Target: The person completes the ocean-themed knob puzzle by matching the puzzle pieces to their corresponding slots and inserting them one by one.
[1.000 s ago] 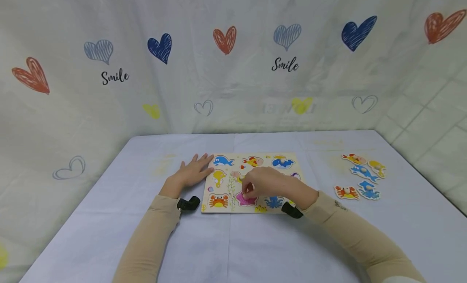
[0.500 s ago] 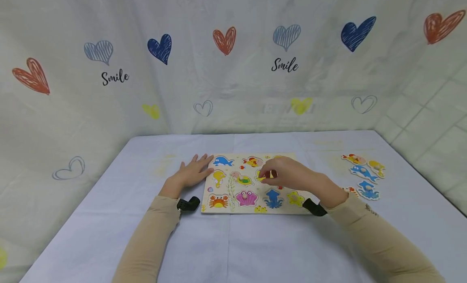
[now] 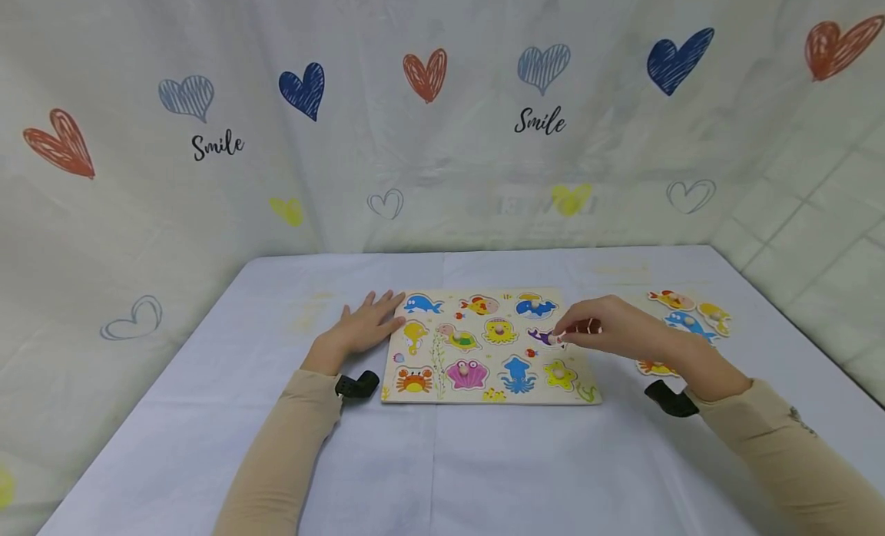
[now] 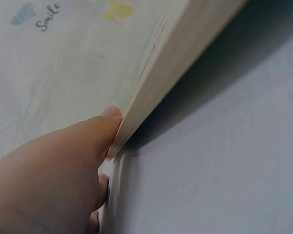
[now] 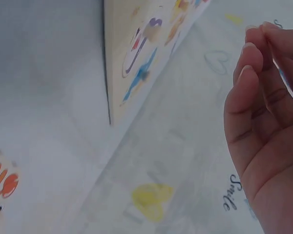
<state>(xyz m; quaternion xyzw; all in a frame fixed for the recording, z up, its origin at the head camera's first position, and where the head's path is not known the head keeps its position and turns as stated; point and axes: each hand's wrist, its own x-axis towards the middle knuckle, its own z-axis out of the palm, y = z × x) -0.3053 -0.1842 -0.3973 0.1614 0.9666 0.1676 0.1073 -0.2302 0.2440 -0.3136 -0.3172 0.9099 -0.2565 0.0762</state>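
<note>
My left hand (image 3: 366, 326) rests with fingers spread at the upper left edge of a wooden peg puzzle board (image 3: 415, 400). In the left wrist view, its thumb touches the board's edge. My right hand (image 3: 615, 329) hovers at the board's right side, fingertips just over a purple-tailed piece (image 3: 539, 335). Its fingers are loosely curved, thumb and fingertips close together, and nothing shows between them in the right wrist view. Knobbed pieces sit in the board, among them a pink shell (image 3: 467, 375), a turtle (image 3: 459, 338), a yellow octopus (image 3: 500, 331) and a yellow starfish (image 3: 560, 375).
Loose puzzle pieces lie right of the board: a fish (image 3: 671, 300), a yellow piece (image 3: 715, 318), a blue dolphin (image 3: 691, 325) and a partly covered crab (image 3: 657, 368). The right forearm hides the blue squid piece. A heart-printed curtain (image 3: 442, 152) stands behind the table (image 3: 346, 459).
My right hand has moved from the pink shell, past the yellow octopus, to the board's right side, uncovering the shell and other pieces. The left hand stays put.
</note>
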